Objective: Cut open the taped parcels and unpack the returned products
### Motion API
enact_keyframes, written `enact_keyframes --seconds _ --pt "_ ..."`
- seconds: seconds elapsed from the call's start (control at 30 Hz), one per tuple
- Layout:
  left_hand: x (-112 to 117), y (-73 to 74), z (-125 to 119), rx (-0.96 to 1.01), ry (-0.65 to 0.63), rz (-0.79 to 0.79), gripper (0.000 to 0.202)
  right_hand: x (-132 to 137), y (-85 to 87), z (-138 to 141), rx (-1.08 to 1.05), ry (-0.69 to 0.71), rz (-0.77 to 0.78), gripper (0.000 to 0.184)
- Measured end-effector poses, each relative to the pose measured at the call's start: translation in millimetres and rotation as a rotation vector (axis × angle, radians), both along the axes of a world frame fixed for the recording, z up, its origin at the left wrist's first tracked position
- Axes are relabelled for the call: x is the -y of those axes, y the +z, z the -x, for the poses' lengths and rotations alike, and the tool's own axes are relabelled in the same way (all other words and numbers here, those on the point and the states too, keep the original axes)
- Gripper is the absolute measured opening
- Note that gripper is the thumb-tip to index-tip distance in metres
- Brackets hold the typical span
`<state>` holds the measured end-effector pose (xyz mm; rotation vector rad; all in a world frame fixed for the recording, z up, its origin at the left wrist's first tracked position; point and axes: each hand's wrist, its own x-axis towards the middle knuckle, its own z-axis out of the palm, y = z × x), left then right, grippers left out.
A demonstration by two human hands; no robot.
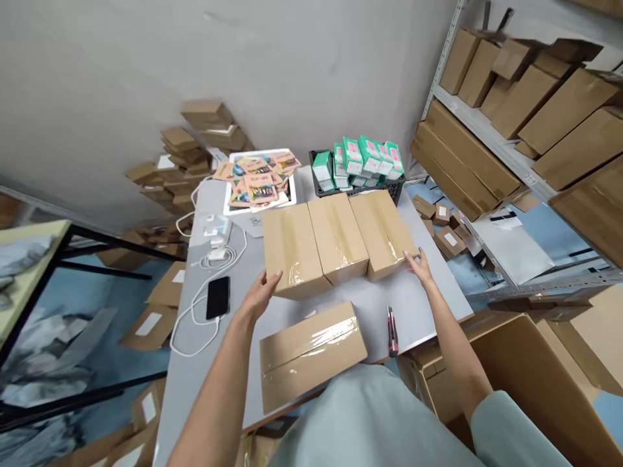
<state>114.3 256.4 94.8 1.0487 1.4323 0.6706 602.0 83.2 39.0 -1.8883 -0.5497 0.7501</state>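
Three taped cardboard boxes stand side by side on the table: a left box (292,250), a middle box (337,233) and a right box (382,227). At the near left corner of the left box, my left hand (260,296) grips its side, the thumb on the front edge. My right hand (418,267) holds the near right corner of the right box, so the row sits between both hands. Closer to my body lies a fourth taped cardboard box (314,353), touched by neither hand. A red and black box cutter (392,332) lies to its right.
Behind the boxes are a white bin of colourful packets (260,180) and a black crate of green-white boxes (357,162). A phone (218,298) with a white cable lies at left. A shelf of cartons (516,149) rises at right, above a large open carton (516,370).
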Motion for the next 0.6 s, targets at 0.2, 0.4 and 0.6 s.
enact_keyframes --seconds 0.2,0.4,0.6 --pt "13 9.1 -4 0.034 -0.011 0.061 0.082 1 -6.7 2 -0.199 0.035 -0.054 0.095" --pt "42 3.0 -27 0.014 -0.042 0.09 0.084 41 -8.9 -34 -0.221 0.006 -0.046 0.095" --pt "56 -7.3 -83 0.038 -0.056 0.023 0.09 57 -14.9 -87 -0.192 -0.101 -0.063 0.085"
